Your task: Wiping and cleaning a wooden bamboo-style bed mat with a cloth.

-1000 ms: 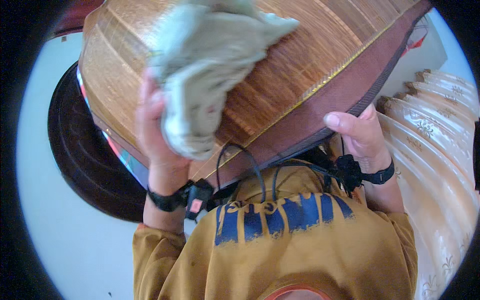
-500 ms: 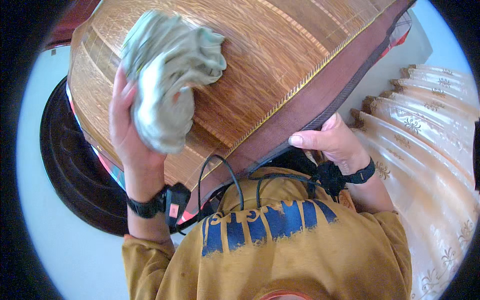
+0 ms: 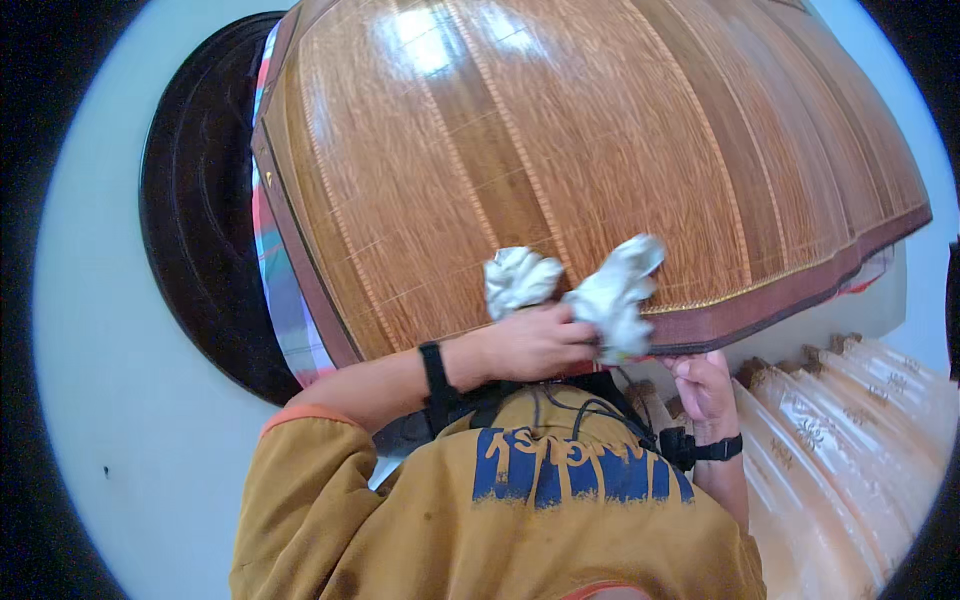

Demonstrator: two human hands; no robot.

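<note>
A wide brown sleeping mat [image 3: 620,150] with striped wood-like panels and a dark fabric border [image 3: 760,325] fills the space in front of me. At its near edge, my left hand [image 3: 540,342] is closed on a crumpled pale cloth [image 3: 618,295], which bulges out on both sides of the fingers and rests against the mat. Just to the right, my right hand [image 3: 703,385] pinches the border from below, its thumb pointing up. Part of its fingers is hidden under the edge.
The dark curved bed headboard [image 3: 195,210] stands at the left, with a strip of colourful bedding [image 3: 285,290] beneath the mat's side. Shiny peach curtains [image 3: 830,450] with a floral pattern hang at the lower right. Black cords [image 3: 590,405] loop in front of my brown shirt.
My left hand has carried the cloth from the mat's left part to the near edge, close to my right hand. The view has shifted, showing more of the mat, which now lies flatter.
</note>
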